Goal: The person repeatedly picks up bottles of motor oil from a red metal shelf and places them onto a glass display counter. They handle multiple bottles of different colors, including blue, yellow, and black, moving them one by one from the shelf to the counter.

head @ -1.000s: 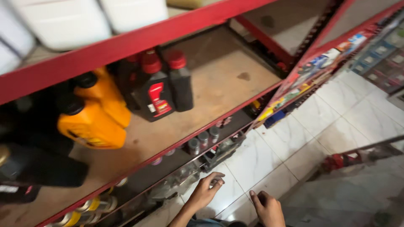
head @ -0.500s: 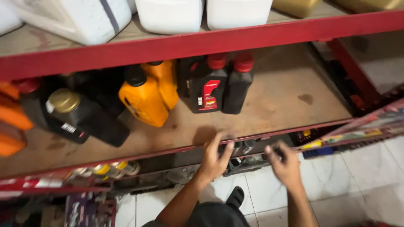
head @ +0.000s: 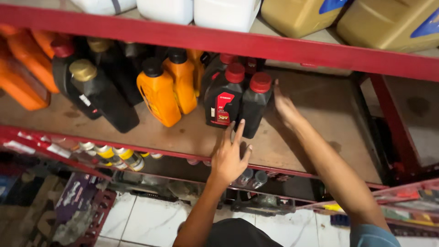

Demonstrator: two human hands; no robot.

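Observation:
Two black oil bottles with red caps (head: 238, 103) stand side by side on the brown board of a red metal shelf (head: 315, 137). My left hand (head: 230, 153) is open, its fingertips touching the base of these bottles from the front. My right hand (head: 284, 106) reaches in beside the right bottle and lies flat against its right side; its fingers are partly hidden behind the bottle. Neither hand has a bottle lifted.
Orange jugs with black caps (head: 167, 89) and black bottles with gold caps (head: 98, 93) stand to the left. White and gold jugs (head: 302, 16) fill the shelf above. Small bottles (head: 114, 155) lie on the lower shelf, over a white tiled floor (head: 141, 222).
The view has swung to face the shelf. Both hands have risen from below the shelf edge to the red-capped black bottles, the right one going in beside them.

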